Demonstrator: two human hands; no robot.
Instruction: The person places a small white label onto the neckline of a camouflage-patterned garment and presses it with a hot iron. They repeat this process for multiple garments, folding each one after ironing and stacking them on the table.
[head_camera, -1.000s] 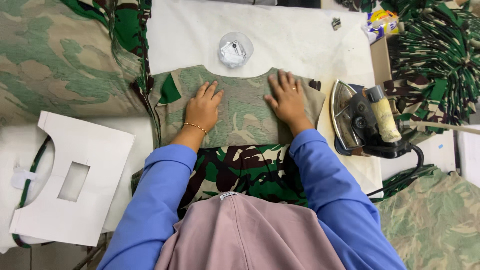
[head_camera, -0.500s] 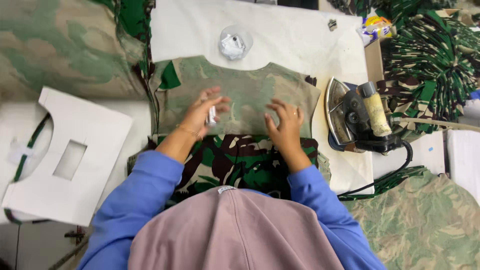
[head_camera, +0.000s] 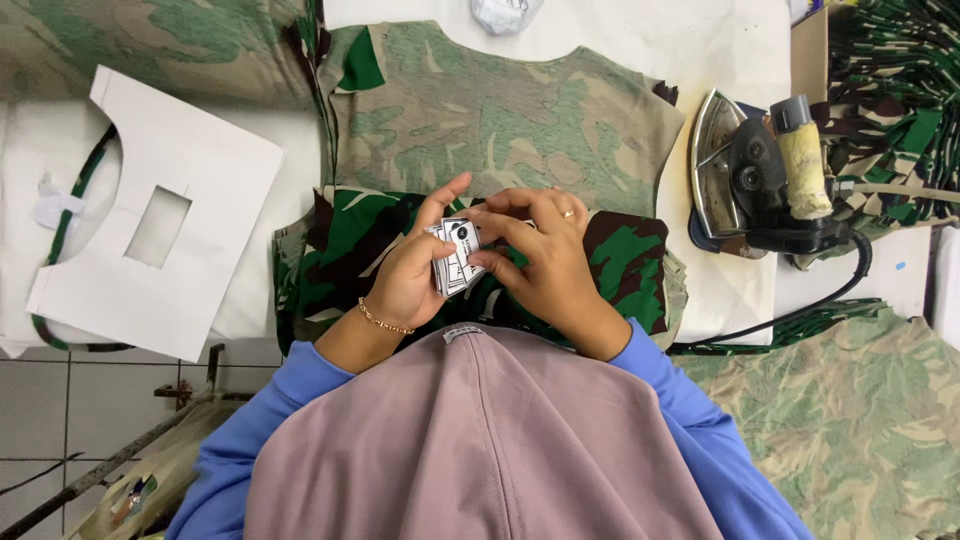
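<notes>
A camouflage garment piece lies flat, pale side up, on the white padded board. Its near end, showing darker green camouflage, hangs toward me. My left hand holds a small stack of white printed labels above that dark part. My right hand meets it from the right, fingertips pinching the top label. Both hands hover close together just in front of my head covering.
An iron rests on its side at the board's right edge, its cord trailing toward me. A white cardboard template with a rectangular cut-out lies to the left. Piles of camouflage fabric surround the board. A crumpled white packet sits at the far edge.
My hands have left the flat garment and come together nearer my body, around the stack of labels. The view has moved closer to the board.
</notes>
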